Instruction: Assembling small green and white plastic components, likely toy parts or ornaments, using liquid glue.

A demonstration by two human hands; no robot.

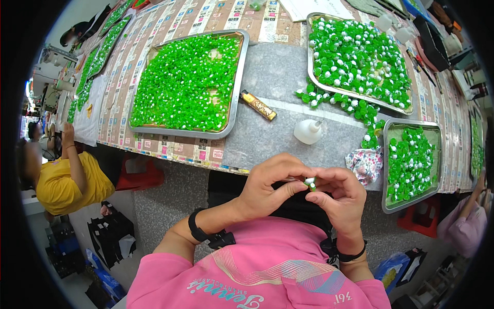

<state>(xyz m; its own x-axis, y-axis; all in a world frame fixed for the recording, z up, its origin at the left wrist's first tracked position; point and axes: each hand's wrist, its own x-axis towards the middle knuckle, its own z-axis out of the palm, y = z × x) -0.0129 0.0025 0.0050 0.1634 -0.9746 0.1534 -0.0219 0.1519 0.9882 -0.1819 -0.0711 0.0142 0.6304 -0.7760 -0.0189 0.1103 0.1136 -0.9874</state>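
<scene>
In front of my chest, just past the table's near edge, a small green and white plastic piece [310, 183] sits between my fingertips. My left hand [271, 184] pinches it from one side with thumb and forefinger. From the other side my right hand [341, 198] closes on the same piece, fingers curled. The fingertips partly cover it, so its exact kind is hard to make out. Nearest to the hands on the table are a white squeeze bottle [307, 131] with a thin nozzle and a crumpled floral cloth [364, 166].
A metal tray [240, 77] of small green and white pieces lies left, with larger ones in a tray [310, 56] at far right and a smaller tray [387, 170] near right. Loose pieces [355, 105] spill between them. A black-and-gold tube [258, 105] lies mid-table. Co-workers sit on both sides.
</scene>
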